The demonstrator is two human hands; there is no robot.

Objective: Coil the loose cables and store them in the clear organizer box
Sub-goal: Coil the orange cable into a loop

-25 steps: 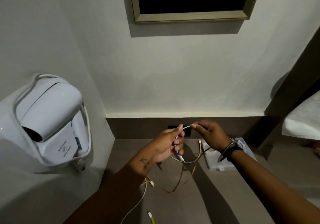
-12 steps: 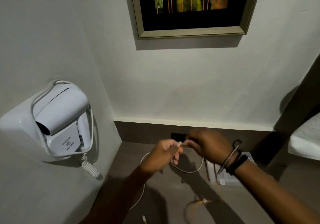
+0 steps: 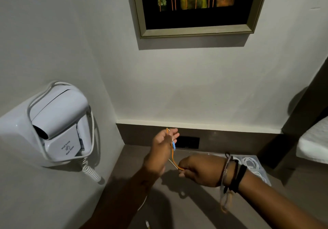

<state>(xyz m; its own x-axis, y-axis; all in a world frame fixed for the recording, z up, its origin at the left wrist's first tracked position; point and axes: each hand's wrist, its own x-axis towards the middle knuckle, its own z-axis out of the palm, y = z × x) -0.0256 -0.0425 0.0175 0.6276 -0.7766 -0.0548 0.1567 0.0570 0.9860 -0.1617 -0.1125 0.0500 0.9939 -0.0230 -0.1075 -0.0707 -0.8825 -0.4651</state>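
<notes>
While the left hand [image 3: 164,150] pinches the orange cable [image 3: 172,155] high and the right hand [image 3: 200,171] grips its low end, the cable runs near-vertical; the clear organizer box [image 3: 255,168] lies right, nearer the right hand.

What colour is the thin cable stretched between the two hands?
Orange, with a light-blue piece near the left hand; thin cable, head view.

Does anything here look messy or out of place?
Mostly no. One loose white cable trails along the counter under the left forearm, and a connector end lies near the bottom edge, not yet in the clear organizer box. The hair dryer sits normally in its wall holder.
</notes>
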